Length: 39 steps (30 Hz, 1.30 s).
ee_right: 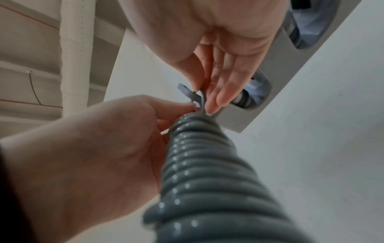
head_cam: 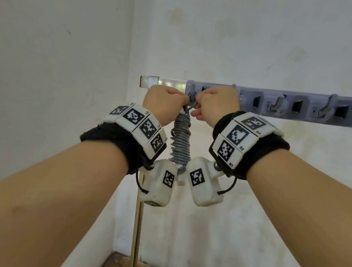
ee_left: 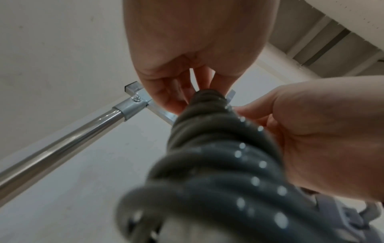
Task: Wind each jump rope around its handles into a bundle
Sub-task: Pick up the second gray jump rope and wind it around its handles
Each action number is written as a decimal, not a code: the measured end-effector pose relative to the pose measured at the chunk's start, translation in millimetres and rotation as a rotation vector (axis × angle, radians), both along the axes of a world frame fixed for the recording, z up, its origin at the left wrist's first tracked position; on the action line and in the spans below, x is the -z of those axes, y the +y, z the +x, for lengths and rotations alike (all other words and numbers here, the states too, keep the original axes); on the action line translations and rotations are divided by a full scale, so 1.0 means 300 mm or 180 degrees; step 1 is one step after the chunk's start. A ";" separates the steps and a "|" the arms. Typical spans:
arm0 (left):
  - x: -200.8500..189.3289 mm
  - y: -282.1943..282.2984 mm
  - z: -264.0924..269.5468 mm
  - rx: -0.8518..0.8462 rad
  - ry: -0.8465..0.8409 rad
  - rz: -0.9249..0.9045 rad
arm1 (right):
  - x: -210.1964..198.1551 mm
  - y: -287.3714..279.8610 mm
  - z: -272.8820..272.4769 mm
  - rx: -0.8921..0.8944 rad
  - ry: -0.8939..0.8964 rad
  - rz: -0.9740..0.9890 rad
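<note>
A grey jump rope bundle point(head_cam: 181, 140), wound in tight coils, hangs upright between my two wrists. Its top loop point(ee_right: 203, 98) sits at the leftmost hook point(head_cam: 192, 96) of a grey hook rail point(head_cam: 302, 106) on the wall. My left hand point(head_cam: 181, 101) pinches the rope at the top of the coils from the left. From the right, my right hand point(head_cam: 197, 102) pinches the loop between thumb and fingers point(ee_right: 216, 98) right at the hook point(ee_right: 185, 91). In the left wrist view the coils point(ee_left: 218, 148) fill the middle, blurred. The handles are hidden inside the coils.
Further empty hooks point(head_cam: 278, 103) point(head_cam: 325, 106) stand along the rail to the right. A metal pole point(head_cam: 137, 226) rises below my left wrist to a crossbar point(head_cam: 150, 82). White walls meet in a corner at the left. A strip of wooden floor point(head_cam: 119, 265) shows at the bottom.
</note>
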State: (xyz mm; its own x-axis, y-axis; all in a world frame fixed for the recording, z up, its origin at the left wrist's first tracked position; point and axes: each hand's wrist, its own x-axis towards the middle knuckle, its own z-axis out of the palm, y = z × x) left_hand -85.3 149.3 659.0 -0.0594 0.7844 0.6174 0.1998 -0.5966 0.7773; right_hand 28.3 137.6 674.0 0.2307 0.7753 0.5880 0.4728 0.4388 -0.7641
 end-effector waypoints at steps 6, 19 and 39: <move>0.106 -0.032 -0.026 -0.0292 0.0082 0.0312 | 0.118 -0.080 0.001 -0.0041 -0.0056 0.0114; 1.000 -0.289 0.025 0.0668 0.2948 0.0069 | 0.974 -0.410 0.263 -0.0110 -0.1050 -0.1160; 2.253 -0.330 0.275 0.2561 0.4561 -0.1648 | 2.289 -0.474 0.414 -0.1303 -0.2178 -0.4429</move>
State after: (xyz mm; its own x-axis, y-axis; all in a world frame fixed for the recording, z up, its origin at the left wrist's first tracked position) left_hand -2.8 50.4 -16.8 0.7465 0.4575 -0.4831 0.6512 -0.6513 0.3895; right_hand 152.5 -4.6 -12.8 -0.1147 0.7111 -0.6937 0.9086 -0.2072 -0.3626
